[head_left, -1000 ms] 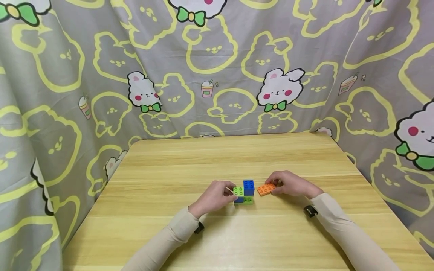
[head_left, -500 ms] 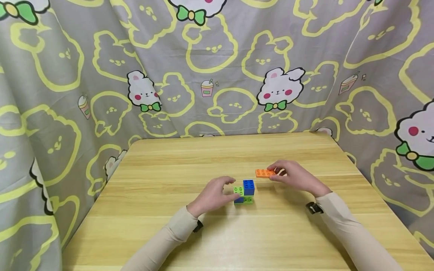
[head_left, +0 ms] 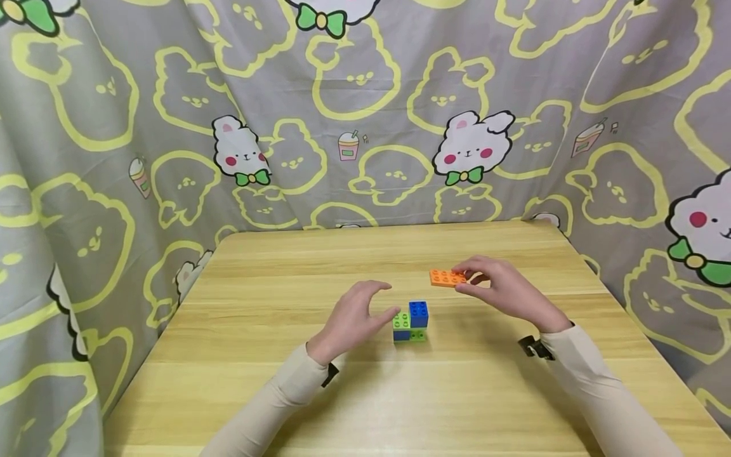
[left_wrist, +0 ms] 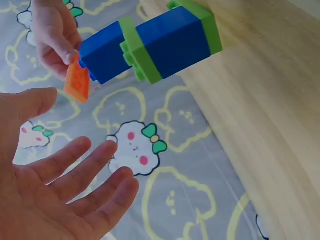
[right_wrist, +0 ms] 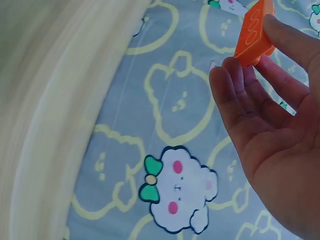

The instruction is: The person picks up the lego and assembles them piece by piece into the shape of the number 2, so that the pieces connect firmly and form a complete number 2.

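A small stack of toy building blocks stands on the table, made of green plates (head_left: 401, 320) and blue blocks (head_left: 419, 313); in the left wrist view the green plates (left_wrist: 140, 52) and blue blocks (left_wrist: 172, 40) alternate. Just left of the stack is my left hand (head_left: 351, 320), its fingers spread and holding nothing. My right hand (head_left: 505, 292) pinches a flat orange brick (head_left: 445, 278) by its right end, above the table and behind the stack. The right wrist view shows the thumb on one face of the orange brick (right_wrist: 255, 32).
The wooden table (head_left: 297, 273) reaches back to a grey curtain (head_left: 394, 76) printed with rabbits and yellow outlines. The curtain also hangs along the left and right sides. A dark strap device (head_left: 535, 348) sits at the right wrist.
My right hand has lifted the orange brick off the table and carried it backward. My left hand has let go of the stack and risen away, its fingers opening.
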Action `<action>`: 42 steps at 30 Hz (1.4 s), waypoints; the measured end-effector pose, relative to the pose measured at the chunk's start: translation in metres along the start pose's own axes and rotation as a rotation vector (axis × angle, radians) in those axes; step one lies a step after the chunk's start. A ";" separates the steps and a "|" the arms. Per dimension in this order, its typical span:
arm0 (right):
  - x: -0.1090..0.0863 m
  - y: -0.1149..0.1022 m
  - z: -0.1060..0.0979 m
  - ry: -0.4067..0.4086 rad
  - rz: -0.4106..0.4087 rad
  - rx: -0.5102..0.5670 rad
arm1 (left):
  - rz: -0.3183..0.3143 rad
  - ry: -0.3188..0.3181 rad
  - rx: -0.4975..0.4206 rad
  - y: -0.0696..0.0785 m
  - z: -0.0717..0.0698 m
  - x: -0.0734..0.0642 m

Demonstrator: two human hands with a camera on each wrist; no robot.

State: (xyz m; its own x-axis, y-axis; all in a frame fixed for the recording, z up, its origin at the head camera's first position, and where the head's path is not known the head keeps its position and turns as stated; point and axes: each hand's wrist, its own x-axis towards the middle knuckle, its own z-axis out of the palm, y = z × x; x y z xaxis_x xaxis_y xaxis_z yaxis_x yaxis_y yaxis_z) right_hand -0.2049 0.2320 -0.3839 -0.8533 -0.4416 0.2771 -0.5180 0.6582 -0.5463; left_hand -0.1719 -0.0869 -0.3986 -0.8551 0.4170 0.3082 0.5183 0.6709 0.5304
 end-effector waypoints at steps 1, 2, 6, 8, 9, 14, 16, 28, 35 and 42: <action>0.000 -0.003 -0.001 0.003 -0.006 0.002 | 0.007 0.008 0.000 0.001 -0.001 0.000; 0.000 -0.006 -0.001 0.006 -0.010 0.002 | 0.013 0.018 0.000 0.001 -0.002 0.000; 0.001 -0.020 -0.001 0.021 -0.037 -0.003 | 0.043 0.059 -0.014 0.003 -0.003 0.002; 0.003 -0.028 0.000 0.024 -0.052 -0.002 | 0.050 0.076 -0.023 0.004 -0.003 0.002; 0.004 -0.032 0.001 0.024 -0.060 0.003 | 0.049 0.081 -0.029 0.004 -0.003 0.002; 0.012 -0.047 0.008 0.017 -0.100 0.032 | 0.047 0.113 -0.087 0.008 -0.004 0.001; 0.014 -0.052 0.011 0.009 -0.113 0.043 | 0.047 0.127 -0.122 0.009 -0.004 0.000; 0.017 -0.055 0.029 -0.076 -0.136 0.061 | 0.075 0.116 -0.148 0.007 -0.003 0.002; 0.018 -0.048 0.034 -0.200 -0.121 0.046 | 0.021 -0.006 -0.150 0.003 0.001 0.002; 0.022 -0.042 0.041 -0.251 -0.109 0.087 | 0.000 -0.031 -0.149 -0.002 0.006 0.003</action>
State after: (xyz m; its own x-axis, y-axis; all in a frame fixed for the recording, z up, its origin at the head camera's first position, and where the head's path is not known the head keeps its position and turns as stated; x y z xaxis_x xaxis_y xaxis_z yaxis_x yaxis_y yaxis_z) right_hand -0.2000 0.1701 -0.3870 -0.7461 -0.6510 0.1395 -0.5896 0.5487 -0.5927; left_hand -0.1756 -0.0833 -0.4032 -0.8530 0.4373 0.2848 0.5086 0.5737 0.6421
